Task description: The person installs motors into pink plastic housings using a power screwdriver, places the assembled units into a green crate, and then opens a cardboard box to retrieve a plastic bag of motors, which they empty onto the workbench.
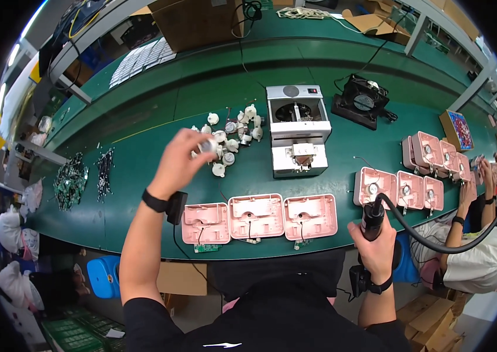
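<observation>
Closest to my camera is the black shirt (254, 320); just past it, three bare shells (256, 217) sit in a row on the surface (125, 170), each showing little inside beyond moulded posts and a wire (249, 227). I judge these three are left to do. Three filled shells (411, 190) to the right, each with a round part (372, 188) seated inside, look further along, and stacked shells (426, 150) beyond them hold the same.

My left hand (179, 159) has its fingers pinched on a white part (208, 145), above the edge of a loose heap (231, 138). My right hand (376, 243) has its fingers wrapped around a driver (372, 222) at the nearest filled shell; from this angle I can't tell whether its tip touches anything.

At far right, an open box (446, 126) holds small, mixed-colour bits (460, 130), too tiny for me to identify.
</observation>
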Demonstrator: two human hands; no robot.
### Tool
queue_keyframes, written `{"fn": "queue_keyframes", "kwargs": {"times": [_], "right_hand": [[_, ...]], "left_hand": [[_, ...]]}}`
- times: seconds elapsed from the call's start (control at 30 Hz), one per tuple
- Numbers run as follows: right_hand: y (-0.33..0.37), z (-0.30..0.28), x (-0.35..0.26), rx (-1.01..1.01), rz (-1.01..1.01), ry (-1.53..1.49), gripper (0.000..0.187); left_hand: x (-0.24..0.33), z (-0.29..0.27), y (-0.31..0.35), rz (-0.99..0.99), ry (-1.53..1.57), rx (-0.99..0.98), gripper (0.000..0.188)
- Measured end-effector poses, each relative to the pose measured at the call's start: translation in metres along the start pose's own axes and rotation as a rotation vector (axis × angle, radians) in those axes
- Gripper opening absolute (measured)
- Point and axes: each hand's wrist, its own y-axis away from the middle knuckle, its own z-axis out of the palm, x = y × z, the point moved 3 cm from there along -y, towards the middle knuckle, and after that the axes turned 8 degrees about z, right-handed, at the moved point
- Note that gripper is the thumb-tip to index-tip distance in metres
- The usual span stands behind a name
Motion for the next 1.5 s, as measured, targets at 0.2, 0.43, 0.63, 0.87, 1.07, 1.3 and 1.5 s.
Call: {"fn": "queue_keyframes", "kwargs": {"times": [0.2,0.43,0.63,0.87,1.07,1.3,1.5], "right_hand": [[-0.007,-0.010,-0.017,-0.201,0.112,-0.196,0.025],[-0.042,0.001,-0.082,-0.239,-0.285,-0.721,0.019],[-0.087,0.048,-0.127,-0.207,-0.436,-0.781,0.012],[-0.112,0.088,-0.135,-0.157,-0.505,-0.648,0.013],[-0.117,0.093,-0.133,-0.220,-0.390,-0.543,0.015],[-0.067,0.053,-0.099,-0.309,-0.308,-0.713,0.016],[-0.029,0.021,-0.075,-0.359,-0.343,-0.787,0.028]], "left_hand": [[-0.024,-0.049,0.012,-0.200,0.605,0.399,0.036],[0.016,-0.028,0.042,-0.260,1.125,0.397,0.040],[0.083,0.046,0.072,-0.418,1.335,0.121,0.038],[0.098,0.069,0.106,-0.452,1.313,-0.043,0.040],[0.112,0.057,0.104,-0.370,1.228,0.008,0.046],[0.096,0.067,0.113,-0.506,1.277,0.018,0.051],[0.099,0.079,0.106,-0.466,1.287,-0.100,0.047]]}}
